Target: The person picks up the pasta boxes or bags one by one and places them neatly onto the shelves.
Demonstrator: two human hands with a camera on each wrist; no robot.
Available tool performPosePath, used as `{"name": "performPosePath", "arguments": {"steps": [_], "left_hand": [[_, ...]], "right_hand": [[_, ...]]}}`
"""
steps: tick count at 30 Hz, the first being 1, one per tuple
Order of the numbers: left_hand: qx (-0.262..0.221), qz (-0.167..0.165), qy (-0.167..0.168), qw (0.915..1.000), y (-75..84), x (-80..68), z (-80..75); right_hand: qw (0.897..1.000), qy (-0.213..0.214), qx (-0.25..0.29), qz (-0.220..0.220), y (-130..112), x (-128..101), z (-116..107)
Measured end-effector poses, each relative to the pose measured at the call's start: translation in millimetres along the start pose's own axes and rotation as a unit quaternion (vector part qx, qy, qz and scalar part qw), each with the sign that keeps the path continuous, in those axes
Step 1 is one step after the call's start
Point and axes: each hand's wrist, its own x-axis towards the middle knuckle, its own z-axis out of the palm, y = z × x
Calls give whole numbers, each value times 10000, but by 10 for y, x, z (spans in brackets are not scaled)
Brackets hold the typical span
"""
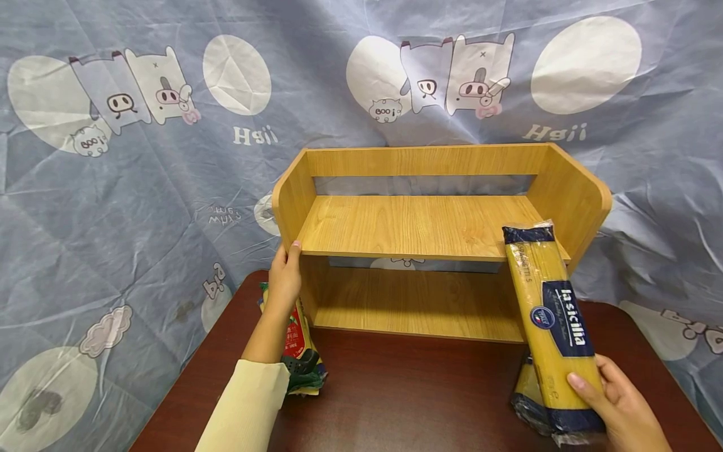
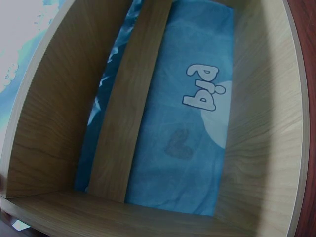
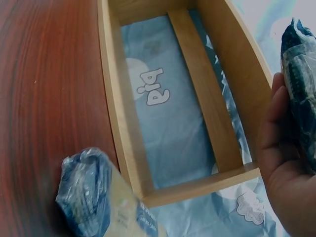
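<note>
My right hand (image 1: 621, 402) grips the lower end of a yellow and navy pack of spaghetti (image 1: 556, 326), thumb across its front. The pack leans up and away, its far end in front of the shelf's right part. In the right wrist view, the held spaghetti pack (image 3: 302, 94) shows at the right edge beside my fingers. With my left hand (image 1: 285, 276) I hold the left side panel of the two-tier wooden shelf (image 1: 412, 226), thumb on its front edge. Other fingers are mostly hidden behind the panel.
A second pasta pack (image 1: 528, 389) stands on the dark red table (image 1: 407, 389), partly hidden by the held one. Red, yellow and green pasta packaging (image 1: 295, 333) sits left of the shelf, partly behind my left arm. A patterned grey-blue cloth (image 1: 169, 263) hangs behind.
</note>
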Motion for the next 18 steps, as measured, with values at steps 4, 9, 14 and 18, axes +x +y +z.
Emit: {"name": "performPosePath", "arguments": {"steps": [4,9,14,18], "left_hand": [[11,-35,-15,10000,-10,11,2],[-5,-49,-13,10000,-5,10,4],[1,-41,-30,10000,12,-5,5],[-17,-40,-38,10000,7,-3,7]], "right_hand": [[9991,-204,363,-24,-57,19,19],[9856,-1033,1261,-451,-85,37,-38],[9695,-1583,1711,-762,-133,63,-88],[9732,-1454,1597,-786,-192,80,-91]]}}
